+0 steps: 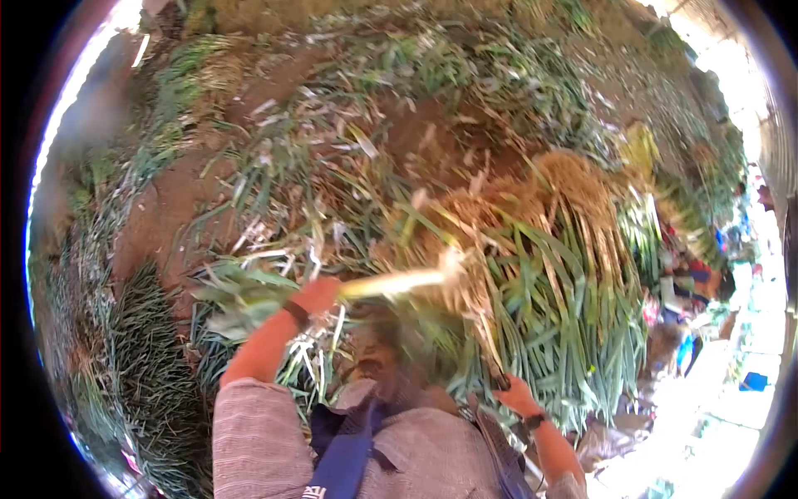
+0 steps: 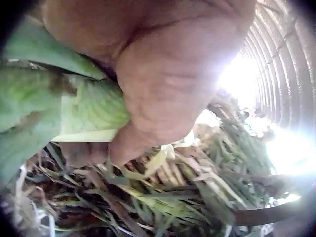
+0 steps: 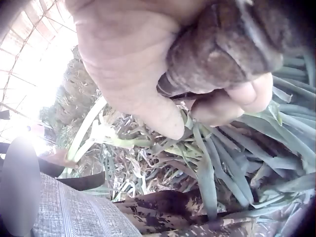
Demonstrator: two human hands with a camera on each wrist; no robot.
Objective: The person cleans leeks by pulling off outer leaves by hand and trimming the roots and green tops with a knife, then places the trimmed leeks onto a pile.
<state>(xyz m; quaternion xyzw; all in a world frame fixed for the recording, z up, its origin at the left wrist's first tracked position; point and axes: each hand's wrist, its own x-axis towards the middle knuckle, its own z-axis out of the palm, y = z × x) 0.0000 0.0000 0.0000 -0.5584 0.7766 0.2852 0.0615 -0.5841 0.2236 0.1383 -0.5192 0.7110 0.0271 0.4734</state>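
Observation:
A leek (image 1: 391,284) with a pale stem lies across the front of the body, its root end toward the right, its leaves to the left. My left hand (image 1: 317,295) grips it where white turns to green; the left wrist view shows fingers (image 2: 131,143) curled round the green stalk (image 2: 91,106). My right hand (image 1: 519,397), lower right, grips a dark handle (image 1: 500,382). In the right wrist view the hand (image 3: 133,64) is wrapped round this dark brown handle (image 3: 217,52). What the handle ends in cannot be made out.
A large heap of leeks (image 1: 565,308) with tan roots (image 1: 573,179) lies beside the right hand. Cut leaves and trimmings (image 1: 332,179) cover the brown ground. Another pile of green leaves (image 1: 154,374) stands at the left. Further right are bags and other items near a bright opening.

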